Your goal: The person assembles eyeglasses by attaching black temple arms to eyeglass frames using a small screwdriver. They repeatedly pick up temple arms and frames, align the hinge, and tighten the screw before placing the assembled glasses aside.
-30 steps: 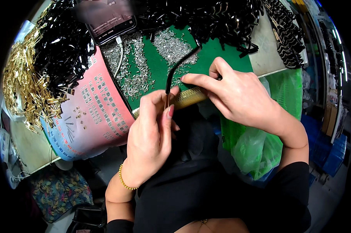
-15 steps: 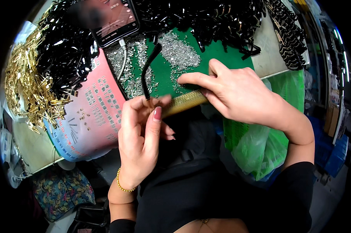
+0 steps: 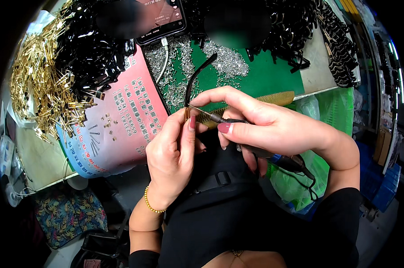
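Observation:
My left hand [image 3: 170,152] is closed, pinching the lower end of a black eyeglass temple [image 3: 193,84]. Its curved tip points up and away from me. Wrapped in my right hand [image 3: 284,127] is a slim corded electric screwdriver [image 3: 293,163], held like a pen. The thin shaft reaches left, and its tip meets or nearly meets the temple end at my left fingertips; the exact contact is too small to tell. Beneath both hands runs a yellow mesh-textured bar [image 3: 280,97], partly hidden by my fingers.
Small silvery metal pieces [image 3: 232,63] lie scattered on a green mat [image 3: 273,78]. Beyond are piles of black temples [image 3: 92,58], a phone [image 3: 168,20] with a white cable, and gold-coloured parts [image 3: 41,85] at left. A green basket with clear plastic [image 3: 336,107] sits at right.
My right hand, earlier with a finger stretched over the mat, now holds the electric screwdriver and has moved toward the temple. My left hand still pinches the temple. The view has shifted slightly.

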Available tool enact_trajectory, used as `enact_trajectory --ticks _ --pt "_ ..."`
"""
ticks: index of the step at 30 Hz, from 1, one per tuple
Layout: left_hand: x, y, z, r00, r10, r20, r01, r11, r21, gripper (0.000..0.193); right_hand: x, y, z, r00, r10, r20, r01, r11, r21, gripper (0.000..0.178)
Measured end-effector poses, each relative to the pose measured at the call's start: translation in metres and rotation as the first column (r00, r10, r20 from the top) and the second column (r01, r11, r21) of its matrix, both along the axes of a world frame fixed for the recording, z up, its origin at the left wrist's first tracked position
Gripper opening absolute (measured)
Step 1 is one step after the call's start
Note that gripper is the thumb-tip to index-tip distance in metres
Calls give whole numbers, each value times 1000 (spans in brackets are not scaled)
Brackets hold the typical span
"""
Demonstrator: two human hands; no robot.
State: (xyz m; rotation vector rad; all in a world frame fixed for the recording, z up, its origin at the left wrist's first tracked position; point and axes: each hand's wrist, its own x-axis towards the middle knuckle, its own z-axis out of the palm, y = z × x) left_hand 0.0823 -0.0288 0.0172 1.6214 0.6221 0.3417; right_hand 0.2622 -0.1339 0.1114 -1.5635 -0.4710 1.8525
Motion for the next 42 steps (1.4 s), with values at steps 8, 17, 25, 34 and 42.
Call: enact_trajectory --ticks 8,17,25,34,42 --pt "0 6 -26 978 -117 170 -59 629 775 32 2 -4 1 998 55 30 -54 998 -36 51" --pt "-52 40 -2 913 360 190 -387 913 128 37 -21 65 -34 278 -125 952 -630 725 279 25" --pt "-96 100 3 750 541 379 -661 622 421 16 -21 176 -60 25 -120 992 -676 730 105 16" --pt "-87 159 29 918 396 -40 -159 457 875 18 -27 110 0 720 -61 691 -319 855 408 29" --pt "-66 195 31 957 186 -225 156 324 933 8 -21 17 -2 940 -245 238 151 923 355 35"
